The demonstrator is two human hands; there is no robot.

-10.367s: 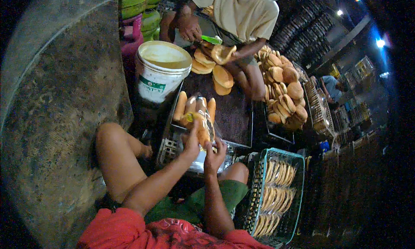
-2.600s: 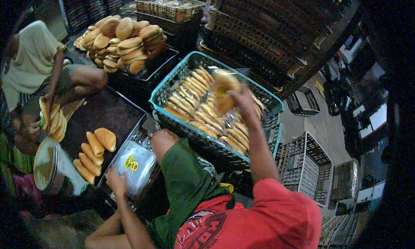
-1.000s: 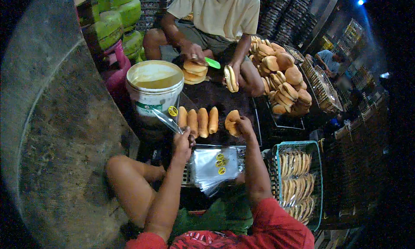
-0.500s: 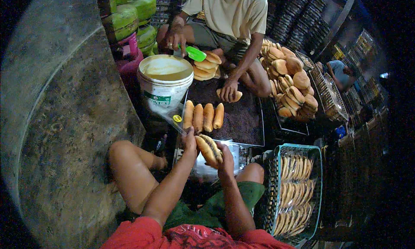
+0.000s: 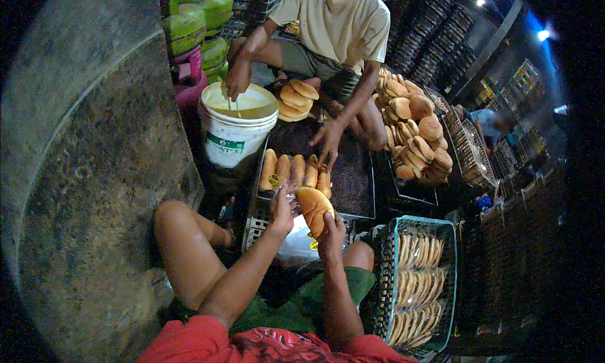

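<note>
My left hand pinches a clear plastic bag, faint against the rolls behind. My right hand grips a folded golden bun beside the bag's opening. Just beyond them, several long rolls lie in a row on a dark metal tray. A stack of clear bags with yellow stickers rests below my hands. A co-worker's hand reaches down to the rolls, and their other hand is at the rim of a white bucket holding pale cream.
A pile of round buns fills a tray at the right. A teal crate of bagged bread stands by my right leg. Green gas cylinders and stacked trays are behind. Another person works at the far right.
The bun in my right hand now shows its smooth top instead of its split side. The co-worker's one hand has moved down into the bucket area, the other onto the row of rolls.
</note>
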